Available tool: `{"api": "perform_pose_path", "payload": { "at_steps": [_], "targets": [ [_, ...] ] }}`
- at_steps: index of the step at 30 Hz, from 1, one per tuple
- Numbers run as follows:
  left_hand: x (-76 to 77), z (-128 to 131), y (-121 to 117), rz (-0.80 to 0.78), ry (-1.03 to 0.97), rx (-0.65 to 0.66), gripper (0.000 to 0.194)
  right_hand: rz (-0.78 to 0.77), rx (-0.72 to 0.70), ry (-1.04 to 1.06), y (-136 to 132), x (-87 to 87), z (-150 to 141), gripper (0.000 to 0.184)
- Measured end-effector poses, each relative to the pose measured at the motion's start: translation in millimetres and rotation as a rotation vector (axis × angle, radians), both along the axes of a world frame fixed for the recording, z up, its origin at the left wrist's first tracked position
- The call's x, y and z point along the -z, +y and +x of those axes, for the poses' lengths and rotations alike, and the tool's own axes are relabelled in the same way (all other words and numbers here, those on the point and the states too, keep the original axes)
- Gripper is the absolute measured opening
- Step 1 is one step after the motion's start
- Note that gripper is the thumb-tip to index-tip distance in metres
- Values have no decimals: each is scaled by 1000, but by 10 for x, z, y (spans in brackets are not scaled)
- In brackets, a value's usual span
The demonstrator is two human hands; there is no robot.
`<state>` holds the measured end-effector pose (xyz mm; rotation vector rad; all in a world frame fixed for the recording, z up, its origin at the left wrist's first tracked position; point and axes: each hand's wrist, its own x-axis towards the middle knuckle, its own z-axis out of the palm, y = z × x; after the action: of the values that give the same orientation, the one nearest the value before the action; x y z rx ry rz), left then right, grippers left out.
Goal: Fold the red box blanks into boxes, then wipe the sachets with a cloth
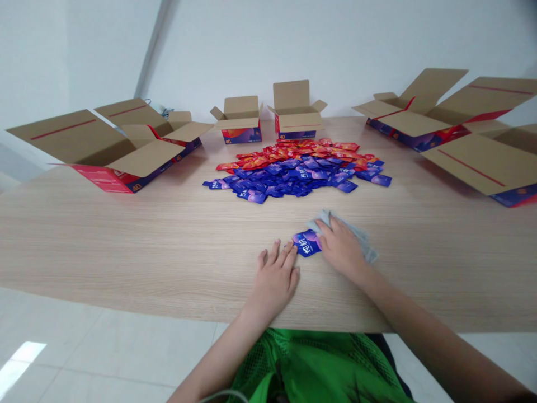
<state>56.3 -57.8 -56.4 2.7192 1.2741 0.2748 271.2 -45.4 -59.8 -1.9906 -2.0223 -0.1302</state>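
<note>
A single blue sachet (pixel 306 244) with white characters lies flat on the wooden table near its front edge. My left hand (pixel 277 273) rests with fingers stretched out, its fingertips touching the sachet's left end. Over the sachet's right end, my right hand (pixel 340 246) presses a crumpled pale grey-blue cloth (pixel 364 239), partly hidden beneath the palm and slightly blurred. Beyond both hands lies a heap of sachets, blue ones (pixel 289 176) in front and red ones (pixel 293 150) behind.
Open cardboard boxes stand around the heap: a small left one (pixel 241 133) and a small right one (pixel 297 134) at the back by the wall, larger ones at the left (pixel 104 178) and right (pixel 419 134). The table's (pixel 126 268) front edge runs close to my body.
</note>
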Motion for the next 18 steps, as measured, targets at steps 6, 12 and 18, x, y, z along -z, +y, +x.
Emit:
{"api": "perform_pose_path", "payload": {
  "at_steps": [6,12,18],
  "targets": [
    [16,5,-12,19,-7,-5,45,-34,-263,10,-70,-8,-326,44],
    [-1,-1,-8,-7,-1,2,49,-38,31,91,-22,8,204,44],
    [5,15,-8,18,9,-14,45,-29,-174,-16,-59,-63,-410,43]
  ]
}}
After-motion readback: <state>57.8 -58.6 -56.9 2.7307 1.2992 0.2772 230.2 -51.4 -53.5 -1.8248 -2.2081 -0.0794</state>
